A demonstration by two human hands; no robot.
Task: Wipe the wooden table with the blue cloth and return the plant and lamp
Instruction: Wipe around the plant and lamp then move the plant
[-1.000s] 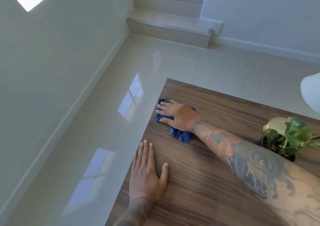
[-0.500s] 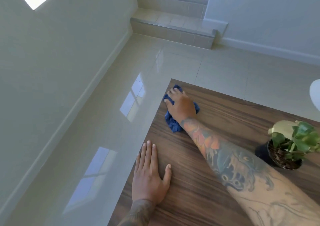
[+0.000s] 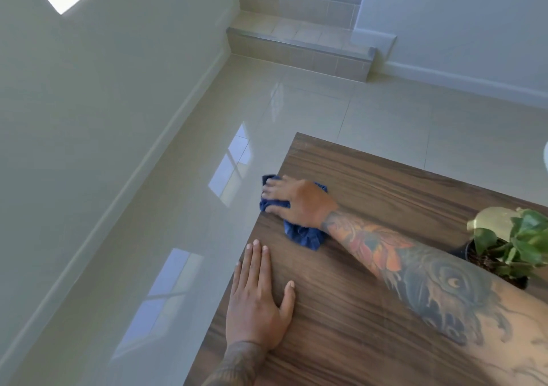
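My right hand (image 3: 298, 203) presses the crumpled blue cloth (image 3: 302, 234) flat against the wooden table (image 3: 370, 184) at its left edge, fingers straight and pointing left. My left hand (image 3: 258, 302) rests palm down on the table nearer to me, fingers straight. The plant (image 3: 510, 237), green leaves in a dark pot, stands on the table at the right, just beyond my right forearm. A white sliver of the lamp (image 3: 545, 156) shows at the right frame edge.
Glossy tiled floor (image 3: 311, 104) surrounds the table. A wall with a skirting board runs along the left. Two tiled steps (image 3: 299, 47) rise at the far end.
My right hand swept the cloth from the left edge up toward the far corner, then back down along the left edge toward me. My left hand stayed put.
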